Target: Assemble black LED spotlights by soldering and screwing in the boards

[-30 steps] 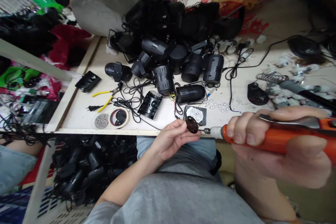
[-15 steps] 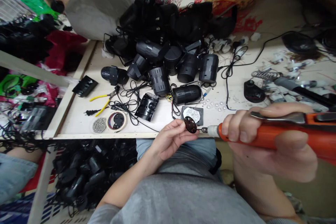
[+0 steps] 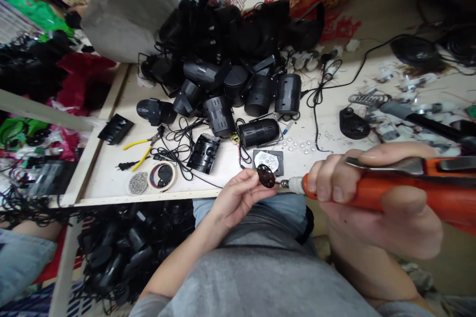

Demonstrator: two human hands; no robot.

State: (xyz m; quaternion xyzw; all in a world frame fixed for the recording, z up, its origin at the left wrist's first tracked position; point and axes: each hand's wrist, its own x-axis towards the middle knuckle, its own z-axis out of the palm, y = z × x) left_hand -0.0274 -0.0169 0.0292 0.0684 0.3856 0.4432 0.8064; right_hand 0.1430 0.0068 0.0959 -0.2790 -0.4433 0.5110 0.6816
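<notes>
Between the thumb and fingers of my left hand (image 3: 240, 194) is a small round dark disc (image 3: 266, 176) with openings in it, held over the table's front edge. My right hand (image 3: 357, 193) is wrapped round an orange electric screwdriver (image 3: 372, 185). Its bit points left and meets the disc's right side; whether a screw sits at the tip I cannot make out. Just behind the disc lies a black square frame (image 3: 278, 162) with a white plate (image 3: 268, 158) carrying clear lenses. Several loose clear lenses (image 3: 297, 145) are scattered beyond it.
Black cylindrical lamp housings (image 3: 220, 115) are piled across the table's middle and back. Yellow-handled pliers (image 3: 140, 147), a dish of screws (image 3: 138, 183), a tape roll (image 3: 162, 177) and an open half housing (image 3: 204, 153) lie at left. A soldering iron holder (image 3: 368, 99) stands at right.
The view has shifted slightly, so the table's contents sit a little further left. Both hands keep their grips, and the bit stays against the disc.
</notes>
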